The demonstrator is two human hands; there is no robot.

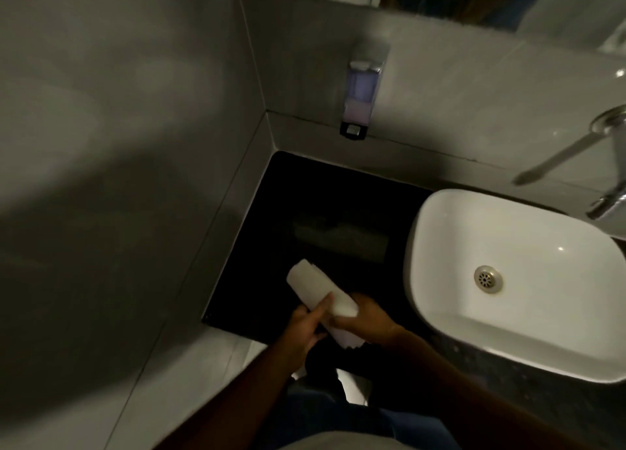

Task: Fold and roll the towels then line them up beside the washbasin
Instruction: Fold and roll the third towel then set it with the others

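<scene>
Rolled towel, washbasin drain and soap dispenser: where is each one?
Rolled towel (313,280), head view, on its bare upper end.
Washbasin drain (488,279), head view, on the metal strainer.
Soap dispenser (362,90), head view, on its clear body.

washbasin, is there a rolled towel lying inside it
No, the washbasin bowl holds only its drain; the one rolled towel is in both hands over the black counter.
</scene>
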